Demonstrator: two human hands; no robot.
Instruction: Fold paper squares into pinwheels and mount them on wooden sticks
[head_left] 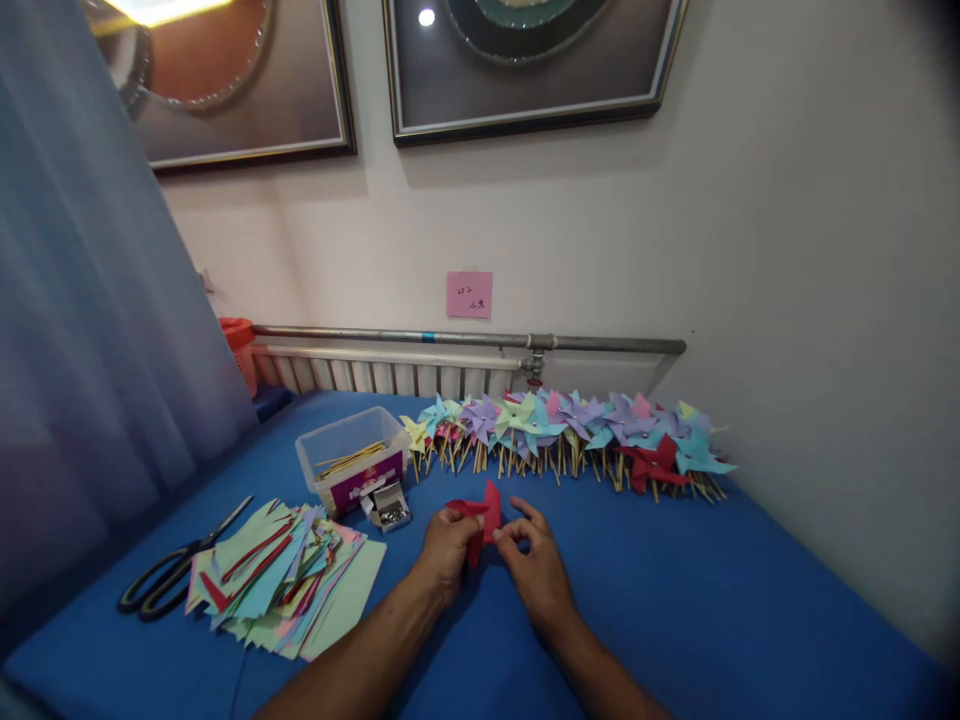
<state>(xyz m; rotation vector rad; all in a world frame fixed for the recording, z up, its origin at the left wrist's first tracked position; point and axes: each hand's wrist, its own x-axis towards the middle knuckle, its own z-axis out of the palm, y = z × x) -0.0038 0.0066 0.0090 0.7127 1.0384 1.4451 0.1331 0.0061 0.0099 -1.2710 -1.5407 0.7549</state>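
Note:
Both of my hands meet over the blue table and pinch a red paper piece (480,518) that is partly folded into a pinwheel shape. My left hand (444,555) grips its left side with closed fingers. My right hand (534,565) pinches its right side, fingers curled. Just left of my hands lies a small open box of pins (388,506). A stack of cut coloured paper squares (285,580) lies further left.
A long row of finished paper pinwheels on sticks (570,435) lies along the back of the blue table (712,600). A clear plastic tub with wooden sticks (351,458) stands at the back left. Black scissors (176,570) lie at the far left. A radiator and pipe run behind.

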